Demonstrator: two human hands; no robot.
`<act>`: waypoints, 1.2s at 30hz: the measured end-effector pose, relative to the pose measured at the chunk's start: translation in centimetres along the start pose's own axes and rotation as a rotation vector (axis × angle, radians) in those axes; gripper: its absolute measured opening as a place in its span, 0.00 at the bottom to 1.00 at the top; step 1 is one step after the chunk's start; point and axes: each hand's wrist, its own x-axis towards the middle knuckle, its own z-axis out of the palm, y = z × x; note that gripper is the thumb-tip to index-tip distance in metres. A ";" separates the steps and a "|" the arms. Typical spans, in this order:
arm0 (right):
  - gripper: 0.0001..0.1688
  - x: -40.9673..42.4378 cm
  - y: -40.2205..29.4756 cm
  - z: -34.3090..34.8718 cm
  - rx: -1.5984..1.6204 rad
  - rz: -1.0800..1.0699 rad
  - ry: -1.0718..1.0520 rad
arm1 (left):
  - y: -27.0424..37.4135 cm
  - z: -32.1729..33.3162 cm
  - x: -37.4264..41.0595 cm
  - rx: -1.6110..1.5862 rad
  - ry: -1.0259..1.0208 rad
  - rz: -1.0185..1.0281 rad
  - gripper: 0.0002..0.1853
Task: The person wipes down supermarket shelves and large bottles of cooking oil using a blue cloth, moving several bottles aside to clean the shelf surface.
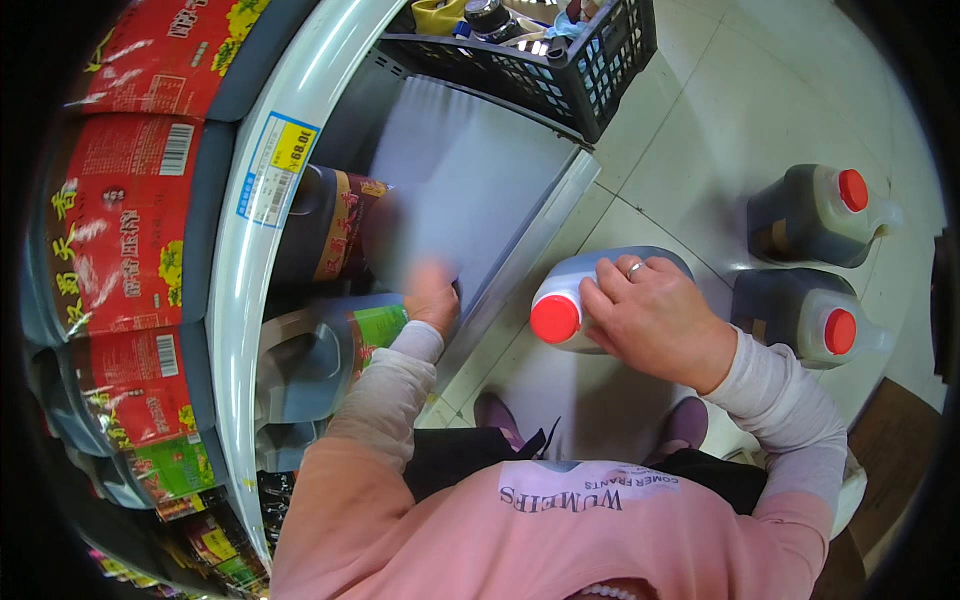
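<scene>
My right hand (pixel 649 315), with a ring on one finger, grips the top of a large plastic jug with a red cap (pixel 555 319) above the tiled floor. At the lower shelf, my left hand (pixel 433 296) is over the edge of the grey shelf board (pixel 480 195); its fingers are blurred, and whether it holds anything cannot be told. Beside it on the shelf stand a dark jug with a brown and orange label (pixel 341 225) and a jug with a green label (pixel 375 322).
Two dark-filled jugs with red caps (pixel 814 214) (pixel 806 319) stand on the floor at the right. A black plastic crate (pixel 600 75) of mixed items sits at the shelf's far end. Red-labelled jugs (pixel 135 225) line the upper shelf behind its pale curved edge (pixel 240 300).
</scene>
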 end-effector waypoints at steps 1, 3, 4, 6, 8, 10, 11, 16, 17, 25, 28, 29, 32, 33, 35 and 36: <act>0.14 0.0 0.1 0.1 -0.010 -0.008 0.042 | 1.0 -0.9 0.9 -0.015 -0.037 -0.009 0.07; 0.14 0.0 0.0 -0.1 0.008 0.006 0.021 | 2.3 -2.4 3.9 -0.042 -0.107 -0.033 0.08; 0.15 0.0 0.0 -0.3 0.017 0.005 0.013 | 2.5 -2.0 5.1 -0.610 0.006 -0.235 0.09; 0.15 -0.2 0.2 -0.5 0.023 0.032 -0.012 | 4.5 -4.2 8.1 -0.042 -0.016 -0.060 0.09; 0.15 0.0 0.0 -1.0 0.030 0.030 -0.026 | 4.6 -4.6 11.4 0.249 0.020 -0.036 0.11; 0.15 0.4 -0.3 -1.2 0.036 0.020 -0.044 | 3.2 -4.0 15.2 0.214 -0.006 -0.152 0.13; 0.15 0.5 -0.2 -1.2 0.038 0.019 -0.040 | 2.9 -4.5 16.8 0.177 -0.071 -0.208 0.15; 0.17 0.1 -0.1 -0.6 0.048 0.030 0.006 | 2.5 -3.5 14.8 -0.247 0.044 0.255 0.20; 0.17 0.1 -0.1 -0.5 0.040 0.033 0.007 | 3.5 -3.7 13.3 -0.219 0.062 0.334 0.23; 0.16 -0.1 -0.2 -0.5 0.005 0.004 0.029 | 4.6 -6.8 2.1 -0.151 -0.146 0.476 0.17; 0.13 -0.3 -0.1 -0.6 0.019 -0.001 0.065 | 2.0 -6.7 -1.3 -0.227 -0.207 0.456 0.20; 0.12 -0.3 -0.1 -0.5 0.005 -0.005 0.064 | 1.1 -6.2 -2.3 -0.213 -0.255 0.415 0.20; 0.10 -0.3 -0.1 -0.1 -0.037 -0.011 0.070 | 0.4 -5.9 -3.4 -0.149 -0.362 0.340 0.23; 0.09 -0.3 -0.2 0.1 -0.048 -0.014 0.081 | 0.4 -5.6 -3.2 -0.156 -0.337 0.342 0.23; 0.09 -0.2 -0.2 0.0 -0.062 -0.015 0.071 | 0.3 -4.7 -2.6 -0.171 -0.289 0.349 0.22; 0.09 -0.3 -0.2 -0.1 -0.063 -0.006 0.046 | 1.1 -4.8 -1.7 -0.180 -0.248 0.395 0.21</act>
